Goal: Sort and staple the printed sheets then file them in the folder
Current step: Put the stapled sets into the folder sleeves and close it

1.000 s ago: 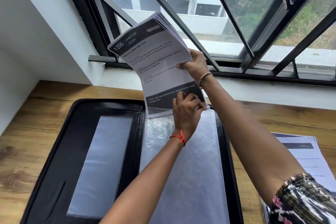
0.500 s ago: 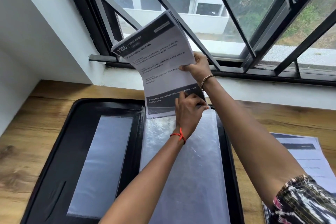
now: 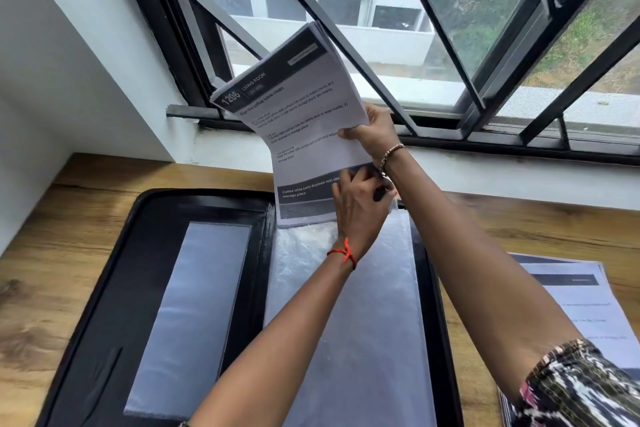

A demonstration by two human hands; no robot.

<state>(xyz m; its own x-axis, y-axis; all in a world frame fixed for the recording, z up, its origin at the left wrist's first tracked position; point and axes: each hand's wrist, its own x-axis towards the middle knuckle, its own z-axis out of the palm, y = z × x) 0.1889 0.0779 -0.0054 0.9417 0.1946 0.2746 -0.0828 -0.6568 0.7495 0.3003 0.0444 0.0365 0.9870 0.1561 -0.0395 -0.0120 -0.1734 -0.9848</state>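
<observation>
this sheaf of printed sheets is light, floppy and slick, so i expect it to bow and fan; best held low, by the edges. my right hand pinches its right edge and my left hand grips its lower right corner. it stands tilted above the far edge of the open folder, white with black bands, headed 1206.

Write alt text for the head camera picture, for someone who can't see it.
Both hands hold a stack of printed sheets up over an open black folder on a wooden table by a barred window. The right hand grips its side edge, the left hand its lower corner.
</observation>
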